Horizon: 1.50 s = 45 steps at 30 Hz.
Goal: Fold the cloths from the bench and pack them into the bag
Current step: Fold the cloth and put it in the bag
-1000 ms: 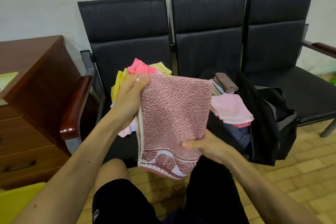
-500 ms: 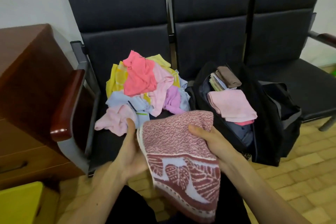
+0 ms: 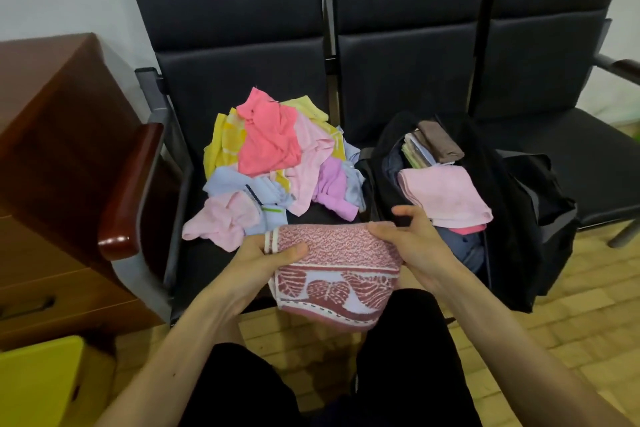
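While the folded pink leaf-bordered towel (image 3: pixel 332 267) hangs before the desk (image 3: pixel 201 253), the left grip (image 3: pixel 265 256) and right grip (image 3: pixel 415 246) clasp its upper corners, thumbs on top.

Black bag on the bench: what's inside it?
A folded pale pink towel lies on top, a folded brown cloth behind it, a red cloth edge beneath. Whatever lies deeper is covered.

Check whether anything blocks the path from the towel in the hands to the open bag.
Nothing visible does. The left hand and right hand hold the patterned pink towel right beside the black bag, whose top gapes open. A folded pale pink cloth lies on top of its contents, so the towel would land on that.
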Each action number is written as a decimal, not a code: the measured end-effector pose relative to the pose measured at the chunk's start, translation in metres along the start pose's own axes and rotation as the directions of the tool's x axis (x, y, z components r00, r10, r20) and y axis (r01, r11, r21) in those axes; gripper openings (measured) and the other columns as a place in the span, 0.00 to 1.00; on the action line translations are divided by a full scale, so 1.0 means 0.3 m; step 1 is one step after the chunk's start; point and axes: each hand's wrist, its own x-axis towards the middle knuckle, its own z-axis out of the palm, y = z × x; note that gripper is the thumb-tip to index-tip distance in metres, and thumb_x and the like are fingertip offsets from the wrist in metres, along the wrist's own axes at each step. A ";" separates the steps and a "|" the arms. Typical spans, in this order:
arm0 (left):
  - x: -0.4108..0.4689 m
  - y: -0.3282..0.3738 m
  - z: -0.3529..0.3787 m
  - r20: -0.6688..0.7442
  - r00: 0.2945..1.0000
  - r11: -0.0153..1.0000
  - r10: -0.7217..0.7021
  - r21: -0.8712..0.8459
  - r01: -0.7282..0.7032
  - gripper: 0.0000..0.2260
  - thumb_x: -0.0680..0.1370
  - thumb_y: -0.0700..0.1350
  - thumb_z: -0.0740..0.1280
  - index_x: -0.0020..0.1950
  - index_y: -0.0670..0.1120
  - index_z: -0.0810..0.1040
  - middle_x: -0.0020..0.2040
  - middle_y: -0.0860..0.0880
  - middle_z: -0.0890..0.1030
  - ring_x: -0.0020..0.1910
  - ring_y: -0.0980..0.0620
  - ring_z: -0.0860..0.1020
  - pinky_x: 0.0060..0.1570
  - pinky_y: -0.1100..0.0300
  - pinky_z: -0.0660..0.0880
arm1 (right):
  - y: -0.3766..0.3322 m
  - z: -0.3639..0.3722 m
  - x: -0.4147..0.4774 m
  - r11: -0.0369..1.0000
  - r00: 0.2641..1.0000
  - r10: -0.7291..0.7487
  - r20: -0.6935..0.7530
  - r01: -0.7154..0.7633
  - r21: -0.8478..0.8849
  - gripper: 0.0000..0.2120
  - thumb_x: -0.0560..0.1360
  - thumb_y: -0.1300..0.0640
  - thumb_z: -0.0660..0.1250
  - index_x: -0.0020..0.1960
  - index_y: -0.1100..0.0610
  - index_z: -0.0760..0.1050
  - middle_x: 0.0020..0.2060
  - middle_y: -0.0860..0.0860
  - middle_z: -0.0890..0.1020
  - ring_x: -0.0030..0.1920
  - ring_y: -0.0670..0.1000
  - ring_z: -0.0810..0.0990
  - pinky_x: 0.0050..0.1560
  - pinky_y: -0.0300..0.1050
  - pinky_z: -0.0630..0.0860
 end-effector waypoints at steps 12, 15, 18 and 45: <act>-0.084 0.196 0.068 0.095 0.921 0.863 0.378 0.325 -0.387 0.11 0.70 0.35 0.75 0.50 0.45 0.83 0.45 0.51 0.87 0.46 0.50 0.86 0.47 0.58 0.83 | -0.131 -0.056 -0.146 0.602 0.896 -0.359 0.261 0.436 -0.669 0.24 0.66 0.50 0.80 0.59 0.54 0.78 0.52 0.48 0.82 0.50 0.48 0.81 0.54 0.53 0.80; -0.109 0.248 0.112 0.105 0.891 0.821 0.442 0.352 -0.450 0.10 0.72 0.35 0.75 0.51 0.45 0.83 0.46 0.52 0.87 0.46 0.52 0.86 0.47 0.58 0.83 | -0.188 -0.099 -0.205 0.704 0.904 -0.358 0.233 0.425 -0.568 0.12 0.69 0.55 0.78 0.49 0.56 0.80 0.41 0.49 0.85 0.41 0.45 0.85 0.49 0.50 0.83; -0.128 0.305 0.150 0.123 0.827 0.765 0.548 0.325 -0.556 0.12 0.71 0.36 0.75 0.53 0.47 0.82 0.48 0.54 0.86 0.48 0.54 0.85 0.47 0.61 0.82 | -0.245 -0.154 -0.273 0.777 0.867 -0.449 0.216 0.498 -0.384 0.11 0.67 0.60 0.79 0.48 0.57 0.82 0.41 0.51 0.86 0.42 0.48 0.86 0.47 0.50 0.83; 0.219 0.047 0.708 0.387 0.909 0.939 0.152 0.230 -0.255 0.38 0.67 0.37 0.79 0.70 0.54 0.65 0.59 0.51 0.83 0.59 0.49 0.82 0.55 0.54 0.80 | 0.054 -0.667 -0.012 0.942 0.991 -0.126 0.052 0.103 0.320 0.21 0.72 0.60 0.73 0.64 0.59 0.74 0.51 0.60 0.85 0.49 0.60 0.85 0.45 0.51 0.82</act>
